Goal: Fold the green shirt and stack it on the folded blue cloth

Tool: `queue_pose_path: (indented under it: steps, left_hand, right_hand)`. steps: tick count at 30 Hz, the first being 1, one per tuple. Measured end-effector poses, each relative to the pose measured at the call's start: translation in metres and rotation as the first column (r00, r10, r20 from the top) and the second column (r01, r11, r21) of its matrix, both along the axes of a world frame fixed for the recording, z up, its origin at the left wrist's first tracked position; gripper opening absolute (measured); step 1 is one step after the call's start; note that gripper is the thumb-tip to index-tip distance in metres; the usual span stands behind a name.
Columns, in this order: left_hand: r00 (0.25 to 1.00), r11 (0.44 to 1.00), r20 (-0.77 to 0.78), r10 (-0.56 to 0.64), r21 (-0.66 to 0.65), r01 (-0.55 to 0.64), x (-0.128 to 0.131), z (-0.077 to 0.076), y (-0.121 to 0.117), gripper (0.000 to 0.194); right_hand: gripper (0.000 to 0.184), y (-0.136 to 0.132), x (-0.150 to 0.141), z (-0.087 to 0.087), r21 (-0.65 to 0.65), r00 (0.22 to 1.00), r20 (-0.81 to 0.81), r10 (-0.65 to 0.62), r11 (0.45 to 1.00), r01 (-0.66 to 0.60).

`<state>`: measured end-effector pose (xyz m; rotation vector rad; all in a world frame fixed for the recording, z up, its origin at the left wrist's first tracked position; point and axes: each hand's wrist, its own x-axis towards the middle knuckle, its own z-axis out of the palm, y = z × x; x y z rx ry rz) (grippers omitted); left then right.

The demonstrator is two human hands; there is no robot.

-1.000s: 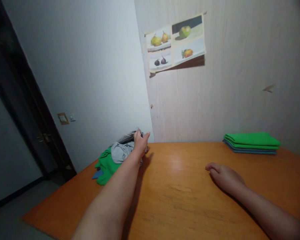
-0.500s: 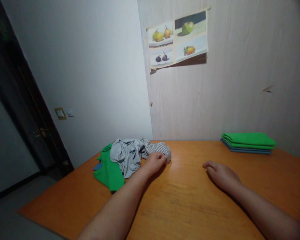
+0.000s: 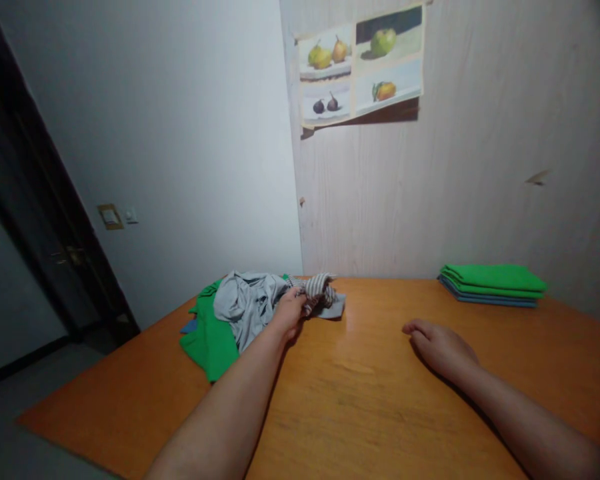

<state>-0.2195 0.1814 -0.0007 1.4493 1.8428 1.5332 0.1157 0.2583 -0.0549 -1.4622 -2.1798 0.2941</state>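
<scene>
My left hand point(image 3: 289, 312) is closed on a grey-and-white striped cloth point(image 3: 320, 289) at the right edge of a loose pile on the orange wooden table point(image 3: 360, 400). The pile holds a crumpled plain grey garment point(image 3: 247, 303) over a green cloth point(image 3: 207, 337), with a bit of blue cloth point(image 3: 189, 327) showing at its left. My right hand point(image 3: 437, 347) rests palm down on the table to the right, fingers loosely curled, holding nothing.
A neat stack of folded green and blue cloths point(image 3: 493, 285) lies at the table's far right by the wood-panel wall. A fruit poster point(image 3: 360, 67) hangs above. A dark doorway point(image 3: 25, 220) is on the left, past the table's left edge.
My left hand reached to the back of the pile, then drew the striped cloth out toward the right and nearer to me. The right hand stayed put.
</scene>
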Motion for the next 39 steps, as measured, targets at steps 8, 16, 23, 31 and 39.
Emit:
queue_pose_path:
  steps: [8, 16, 23, 31, 39]
  left_hand:
    - [0.948, 0.948, -0.054, -0.313, 0.042, 0.315, -0.011, 0.028, -0.027, 0.022]
    - [0.519, 0.946, -0.832, 0.197, 0.024, -0.322, -0.054, 0.022, -0.047, 0.033]
    - [0.504, 0.908, -0.836, 0.216, -0.017, -0.418, -0.065, 0.009, -0.045, 0.045]
    - [0.443, 0.873, -0.885, 0.142, -0.099, -0.477, -0.062, 0.011, -0.048, 0.057]
    - [0.445, 0.87, -0.88, 0.167, -0.08, -0.486, -0.067, 0.004, -0.046, 0.049]
  right_hand:
    - [0.036, -0.004, 0.0, 0.002, 0.024, 0.999, 0.052, -0.006, 1.0, 0.004]
    - [0.045, -0.02, -0.01, 0.013, 0.101, 0.989, 0.13, 0.073, 0.991, -0.087]
    - [0.06, -0.05, -0.025, 0.017, 0.198, 0.952, 0.095, 0.293, 0.931, -0.306]
    - [0.081, -0.058, -0.089, 0.031, 0.261, 0.91, 0.093, 0.403, 0.873, -0.413]
    - [0.03, -0.042, -0.093, 0.034, 0.036, 0.956, -0.053, 0.289, 0.957, -0.288]
